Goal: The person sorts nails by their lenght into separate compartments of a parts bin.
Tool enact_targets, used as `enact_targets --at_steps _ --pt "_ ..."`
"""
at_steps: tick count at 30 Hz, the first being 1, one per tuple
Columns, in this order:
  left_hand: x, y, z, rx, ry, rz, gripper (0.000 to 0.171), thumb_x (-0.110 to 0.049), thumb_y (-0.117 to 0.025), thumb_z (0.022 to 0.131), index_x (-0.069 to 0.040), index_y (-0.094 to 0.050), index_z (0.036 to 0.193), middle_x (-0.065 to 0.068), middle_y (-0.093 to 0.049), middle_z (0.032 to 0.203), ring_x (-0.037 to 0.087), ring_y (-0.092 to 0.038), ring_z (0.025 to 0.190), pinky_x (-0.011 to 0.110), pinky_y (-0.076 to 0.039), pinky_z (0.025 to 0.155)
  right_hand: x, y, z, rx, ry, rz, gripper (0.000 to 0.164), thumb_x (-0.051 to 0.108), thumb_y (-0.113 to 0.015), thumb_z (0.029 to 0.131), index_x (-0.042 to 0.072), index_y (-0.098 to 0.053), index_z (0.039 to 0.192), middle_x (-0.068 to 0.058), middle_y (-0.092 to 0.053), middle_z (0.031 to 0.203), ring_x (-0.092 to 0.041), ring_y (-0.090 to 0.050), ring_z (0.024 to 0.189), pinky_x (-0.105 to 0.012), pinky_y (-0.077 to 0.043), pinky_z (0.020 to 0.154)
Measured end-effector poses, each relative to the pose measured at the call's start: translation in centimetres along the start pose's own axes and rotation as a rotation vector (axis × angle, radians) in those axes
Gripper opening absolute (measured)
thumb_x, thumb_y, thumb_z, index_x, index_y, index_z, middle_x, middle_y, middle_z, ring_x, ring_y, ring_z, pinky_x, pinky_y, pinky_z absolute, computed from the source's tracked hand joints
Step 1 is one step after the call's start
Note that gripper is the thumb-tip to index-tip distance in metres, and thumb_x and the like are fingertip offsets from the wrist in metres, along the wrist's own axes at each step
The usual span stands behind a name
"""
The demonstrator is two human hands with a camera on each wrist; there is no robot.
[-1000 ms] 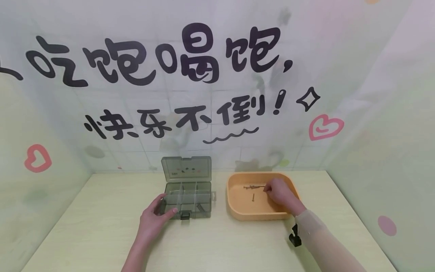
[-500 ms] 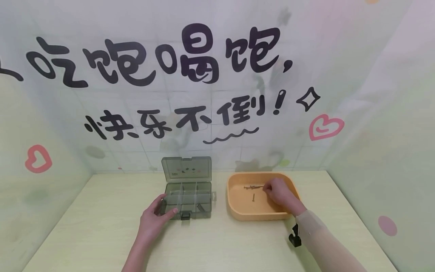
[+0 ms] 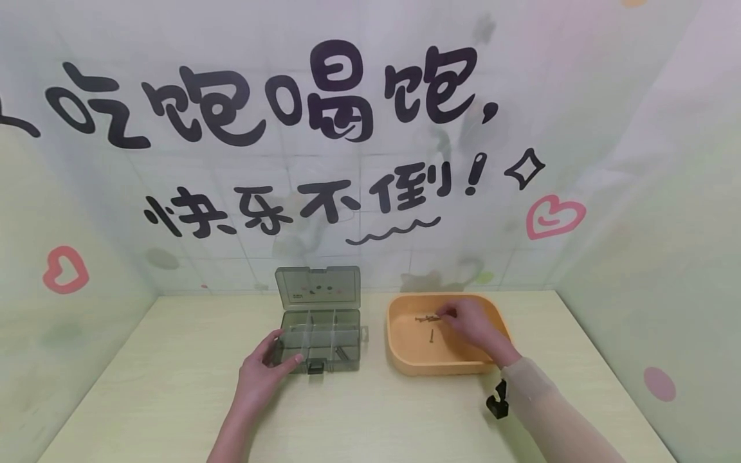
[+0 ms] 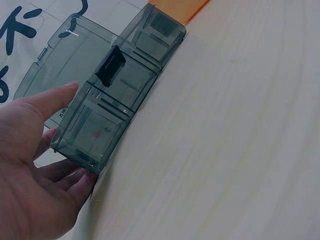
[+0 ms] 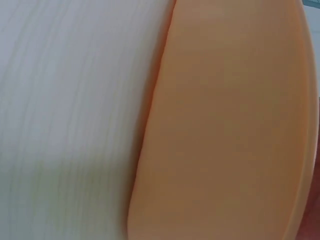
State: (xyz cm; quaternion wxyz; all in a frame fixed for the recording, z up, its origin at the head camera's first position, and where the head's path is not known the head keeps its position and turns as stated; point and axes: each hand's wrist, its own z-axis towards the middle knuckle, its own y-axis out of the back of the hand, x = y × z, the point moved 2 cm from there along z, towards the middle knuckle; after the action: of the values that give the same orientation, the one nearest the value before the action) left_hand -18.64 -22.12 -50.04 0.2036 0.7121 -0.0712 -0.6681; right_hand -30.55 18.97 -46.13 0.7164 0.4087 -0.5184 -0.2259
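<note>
A clear grey compartment box point(image 3: 321, 341) stands with its lid point(image 3: 318, 287) raised at the back. My left hand point(image 3: 263, 372) grips the box's left end, thumb along the front and fingers round the side, as the left wrist view also shows. A few dark screws point(image 3: 341, 354) lie in its front right compartment. Inside the orange tray point(image 3: 405, 361) are several screws point(image 3: 425, 318) in a small pile and a single screw point(image 3: 431, 336) nearer the front. My right hand point(image 3: 471, 323) reaches in over the right side, fingertips right at the pile; I cannot tell whether they pinch a screw.
Both containers stand on a pale wood-grain table point(image 3: 370, 418), side by side with a narrow gap. Behind them rises a printed wall sheet point(image 3: 370, 257). A black clip-like piece point(image 3: 498, 402) hangs below my right wrist, in front of the tray.
My right hand has shifted slightly left, its fingertips now over the screw pile. The left hand and the box have stayed put.
</note>
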Motion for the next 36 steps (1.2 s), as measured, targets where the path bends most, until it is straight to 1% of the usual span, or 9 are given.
enact_targets --at_steps 5,9,11,16,20,25,31,36 --pt "0.0 0.0 0.0 0.003 0.006 0.007 0.077 -0.029 -0.079 0.093 -0.007 -0.039 0.156 0.032 -0.033 0.158 0.046 -0.031 0.147 0.051 -0.034 0.119 1.0 0.0 0.0 0.035 -0.022 0.068 0.014 0.002 -0.068 0.096 0.003 -0.078 0.106 -0.006 -0.074 0.102 -0.019 -0.061 0.085 -0.036 -0.059 0.079" --pt "0.0 0.0 0.0 0.002 0.008 0.013 0.077 -0.029 -0.078 0.094 -0.007 -0.039 0.156 0.032 -0.033 0.158 0.046 -0.031 0.147 0.050 -0.035 0.119 1.9 -0.1 0.0 0.042 -0.021 0.092 0.012 0.004 -0.070 0.096 0.005 -0.078 0.105 -0.004 -0.074 0.100 -0.017 -0.060 0.082 -0.033 -0.058 0.076" --pt "0.0 0.0 0.0 0.000 0.008 0.014 0.077 -0.029 -0.078 0.094 -0.007 -0.039 0.156 0.032 -0.033 0.158 0.046 -0.031 0.147 0.050 -0.034 0.119 2.4 -0.3 0.1 0.039 0.000 0.105 0.012 0.003 -0.070 0.096 0.004 -0.078 0.105 -0.005 -0.074 0.100 -0.017 -0.062 0.083 -0.033 -0.059 0.077" --pt "0.0 0.0 0.0 -0.003 0.006 0.011 0.076 -0.029 -0.079 0.093 -0.008 -0.040 0.156 0.032 -0.033 0.158 0.046 -0.031 0.147 0.050 -0.035 0.119 3.8 -0.8 0.5 0.035 0.071 0.182 0.012 -0.001 -0.068 0.096 -0.003 -0.076 0.104 -0.011 -0.076 0.101 -0.019 -0.069 0.089 -0.037 -0.061 0.079" --pt "0.0 0.0 0.0 -0.005 0.005 0.006 0.076 -0.028 -0.079 0.093 -0.008 -0.041 0.155 0.032 -0.033 0.159 0.046 -0.032 0.146 0.050 -0.035 0.119 4.7 -1.3 0.6 0.035 0.105 0.224 0.012 -0.002 -0.067 0.096 -0.005 -0.076 0.103 -0.014 -0.075 0.100 -0.020 -0.069 0.087 -0.034 -0.061 0.075" --pt "0.0 0.0 0.0 -0.008 0.004 0.004 0.076 -0.028 -0.079 0.093 -0.007 -0.041 0.155 0.032 -0.033 0.159 0.046 -0.031 0.147 0.049 -0.034 0.119 5.4 -1.9 0.6 0.033 0.151 0.218 0.010 -0.004 -0.068 0.095 -0.005 -0.076 0.102 -0.013 -0.076 0.098 -0.019 -0.068 0.086 -0.029 -0.059 0.072" --pt "0.0 0.0 -0.1 -0.005 0.007 0.004 0.077 -0.028 -0.079 0.093 -0.007 -0.040 0.156 0.032 -0.032 0.159 0.047 -0.031 0.147 0.049 -0.034 0.120 6.5 -2.3 0.5 0.025 0.150 0.206 0.010 -0.003 -0.069 0.094 -0.002 -0.076 0.101 -0.010 -0.076 0.097 -0.022 -0.070 0.089 -0.035 -0.062 0.078" --pt "0.1 -0.1 0.0 -0.007 0.007 0.004 0.077 -0.027 -0.079 0.093 -0.008 -0.040 0.156 0.032 -0.031 0.159 0.048 -0.030 0.147 0.049 -0.034 0.119 7.6 -2.7 0.4 0.009 0.157 0.203 0.010 -0.002 -0.070 0.094 0.000 -0.078 0.101 -0.008 -0.076 0.097 -0.023 -0.071 0.090 -0.036 -0.062 0.080"
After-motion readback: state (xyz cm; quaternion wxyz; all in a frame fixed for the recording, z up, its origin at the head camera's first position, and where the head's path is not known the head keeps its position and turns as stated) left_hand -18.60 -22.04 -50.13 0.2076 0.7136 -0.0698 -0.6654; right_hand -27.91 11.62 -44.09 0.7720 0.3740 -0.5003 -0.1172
